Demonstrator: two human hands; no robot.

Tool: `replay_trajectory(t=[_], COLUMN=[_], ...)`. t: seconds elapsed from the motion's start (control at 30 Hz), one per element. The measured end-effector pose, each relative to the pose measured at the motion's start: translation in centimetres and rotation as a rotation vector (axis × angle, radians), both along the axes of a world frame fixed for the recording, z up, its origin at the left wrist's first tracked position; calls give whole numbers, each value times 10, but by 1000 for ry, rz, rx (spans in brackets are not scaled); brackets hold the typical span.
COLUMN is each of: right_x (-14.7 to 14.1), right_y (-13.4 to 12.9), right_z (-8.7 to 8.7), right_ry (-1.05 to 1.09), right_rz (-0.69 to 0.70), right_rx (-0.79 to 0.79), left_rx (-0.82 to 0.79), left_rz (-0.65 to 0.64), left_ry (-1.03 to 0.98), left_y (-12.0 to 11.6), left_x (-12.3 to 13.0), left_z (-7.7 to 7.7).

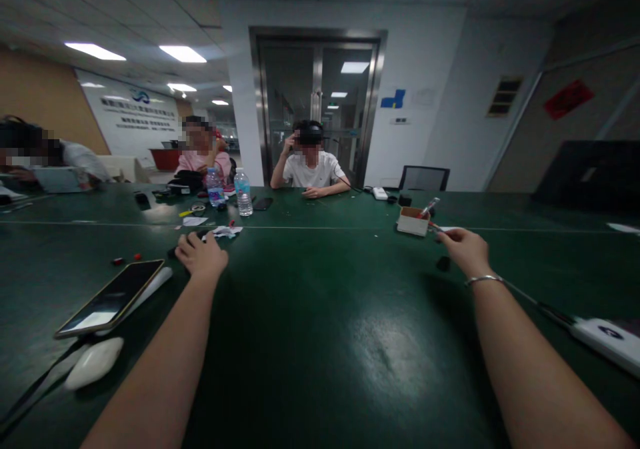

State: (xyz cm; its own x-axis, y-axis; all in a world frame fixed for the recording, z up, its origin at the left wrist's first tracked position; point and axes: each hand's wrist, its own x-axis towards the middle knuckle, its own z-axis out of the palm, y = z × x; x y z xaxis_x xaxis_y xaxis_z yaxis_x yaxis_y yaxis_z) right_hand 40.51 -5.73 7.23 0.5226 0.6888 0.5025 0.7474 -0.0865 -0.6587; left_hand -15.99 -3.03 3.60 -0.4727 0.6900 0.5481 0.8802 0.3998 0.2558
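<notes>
While my right hand [467, 252] pinches a stick [436, 228] by the box [413, 224], my left hand [203, 256] spreads its fingers over a black thing [173, 252].

On the R wrist [483, 270], a thin silver-col. bangle [484, 279] is worn, w/ a bright metallic sheen along its curve; any fine pattern can't be made out. L forearm [167, 342] & R forearm [527, 356] are left bare to edge of view, as are L hand [203, 256] & R hand [467, 249].
</notes>
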Motion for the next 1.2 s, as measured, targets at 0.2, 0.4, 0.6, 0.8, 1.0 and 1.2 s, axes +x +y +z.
replay_trajectory(t=[0.2,0.4,0.6,0.8,1.0,1.2], right_x=[21,28,32,23,26,22], right_y=[-8,-2,-2,-7,-23,-24], right_z=[-21,-35,-40,-31,-27,-25], right_ry=[20,-73,-170,-134,-93,-77], right_rz=[-83,-137,-153,-251,-346,-341], right_rx=[-118,-226,-339,-452,-442,-476], left_rx=[-166,-258,-171,-18,24,54], left_rz=[11,-234,-475,-674,-844,-889], left_ry=[-140,-142,-161,-474,-649,-793], left_y=[0,9,19,31,26,23], left_x=[-32,-26,31,108,169,172], left_z=[-21,-21,-22,-27,-32,-34])
